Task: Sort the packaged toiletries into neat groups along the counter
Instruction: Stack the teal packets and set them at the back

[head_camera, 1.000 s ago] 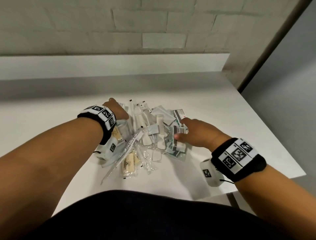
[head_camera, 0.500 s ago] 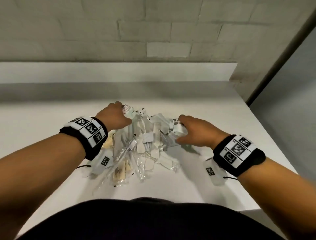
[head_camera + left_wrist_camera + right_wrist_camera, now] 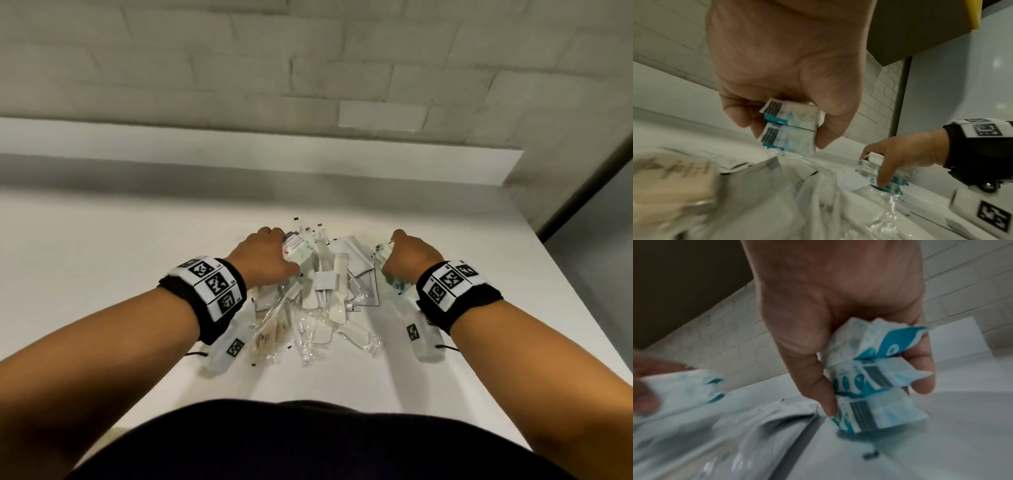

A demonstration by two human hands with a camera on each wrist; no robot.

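The left hand (image 3: 789, 68) curls round a stack of teal sachets (image 3: 789, 128), thumb clamped against fingers; the right hand (image 3: 840, 318) pinches about three more sachets (image 3: 875, 386) just above the counter (image 3: 120, 260); the mixed pile (image 3: 318, 308) lies between the wrists; best to lift both bundles clear, keep the pinch firm so none fan out, and set them together at one side, well apart from the pile.
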